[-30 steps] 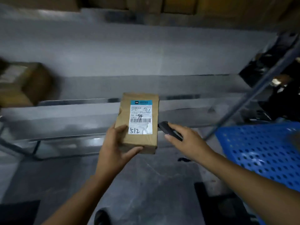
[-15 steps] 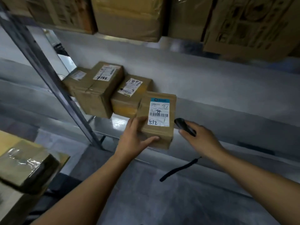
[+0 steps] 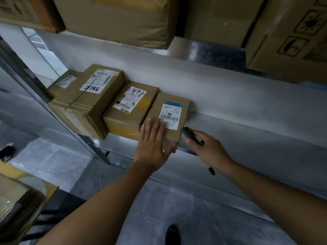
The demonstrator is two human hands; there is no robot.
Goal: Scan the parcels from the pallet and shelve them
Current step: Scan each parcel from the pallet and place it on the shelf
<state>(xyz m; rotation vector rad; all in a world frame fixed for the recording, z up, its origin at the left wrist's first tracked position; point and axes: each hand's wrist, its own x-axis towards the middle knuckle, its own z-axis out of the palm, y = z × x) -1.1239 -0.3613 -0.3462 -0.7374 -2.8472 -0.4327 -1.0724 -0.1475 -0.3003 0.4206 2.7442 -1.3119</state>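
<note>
We have the left hand [image 3: 152, 144] lying flat on top of the parcel [image 3: 159, 106], fingers straight and spread over the lower part of its label, thumb out at the front corner. It presses rather than grips. The parcel sits on the shelf [image 3: 247, 124] at the right end of the row, side against the neighbouring parcel [image 3: 131, 106], with its front end at the shelf's front edge. We cannot tell how much overhangs.

The right hand [image 3: 208, 149] is curled round the scanner [image 3: 190, 135], just beside the parcel's right front corner.

Risks, as we judge them:
- If the hand lifts before the parcel is pushed further back, the parcel could tip off the front edge.
- A crooked push could nudge the neighbour (also hanging forward).
- The scanner's dangling strap [image 3: 211, 171] might catch the shelf lip.
</note>
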